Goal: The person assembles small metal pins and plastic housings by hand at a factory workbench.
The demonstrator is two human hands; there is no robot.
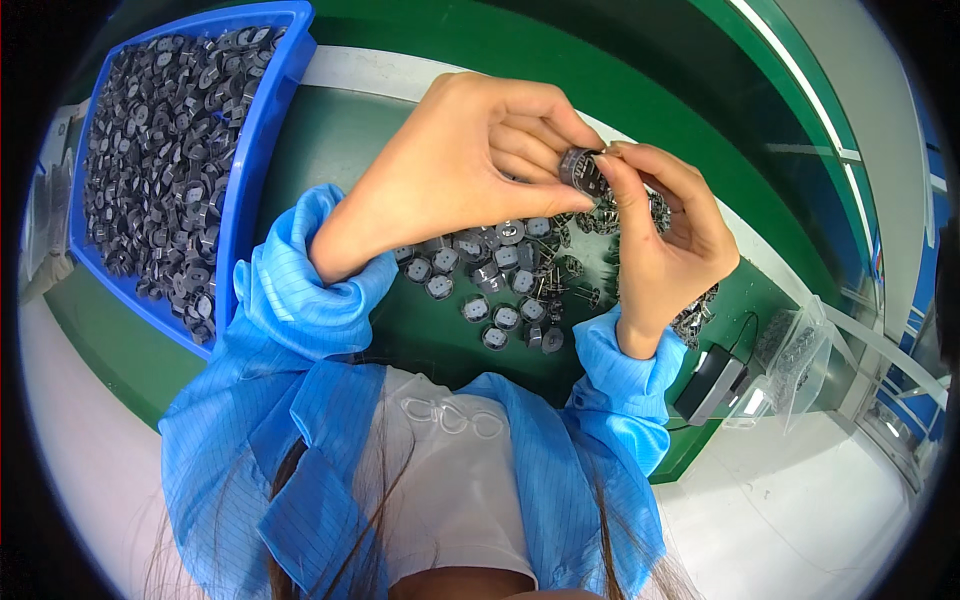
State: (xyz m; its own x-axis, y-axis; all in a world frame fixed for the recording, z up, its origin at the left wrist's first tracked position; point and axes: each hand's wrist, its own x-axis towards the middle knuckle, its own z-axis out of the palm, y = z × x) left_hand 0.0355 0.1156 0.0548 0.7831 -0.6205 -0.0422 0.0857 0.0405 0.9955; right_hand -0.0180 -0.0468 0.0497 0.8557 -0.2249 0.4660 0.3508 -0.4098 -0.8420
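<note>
In the head view, the bench (330, 125) is green with a pale strip along its far edge, and there's whitish floor (790, 480) out around 4 o'clock. A blue bin (254, 150) packed with small dark parts (165, 140) sits at 10. Pale-faced round parts (506, 316) are scattered near the middle, with spiky metal pieces (571, 267) just toward 3 from them. A black device (705, 385) is at 4 with a clear plastic bag (800, 365) beside it.

Both hands are up around 1 o'clock, meeting at a round black part (578, 170) above the bench. The left hand (445, 150) comes in from 8, its grip about part-wide, thumb below and fingers above, holding it. The right hand (680, 220) reaches up from 5, its grip nearly closed at the part's edge; can't tell what's pinched there.
</note>
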